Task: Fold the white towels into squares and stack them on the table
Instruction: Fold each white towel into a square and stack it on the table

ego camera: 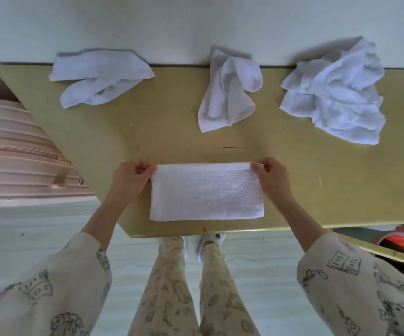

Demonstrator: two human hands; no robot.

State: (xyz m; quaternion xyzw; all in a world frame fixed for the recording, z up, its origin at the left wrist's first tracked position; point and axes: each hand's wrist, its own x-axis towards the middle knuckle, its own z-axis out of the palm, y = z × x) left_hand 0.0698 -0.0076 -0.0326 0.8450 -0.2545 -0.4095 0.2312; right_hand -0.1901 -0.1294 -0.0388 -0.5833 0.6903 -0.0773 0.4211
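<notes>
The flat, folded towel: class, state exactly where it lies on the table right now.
In the head view, the folded towel lies flat near the table's front edge, centred, its far corners pinched by the left hand and right hand.

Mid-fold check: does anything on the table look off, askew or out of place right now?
Nothing is damaged or spilled. Three crumpled towels lie unfolded along the far edge: left, middle, right. The left hand and right hand pinch the far corners of the flat towel, a rectangle, not yet square.
</notes>
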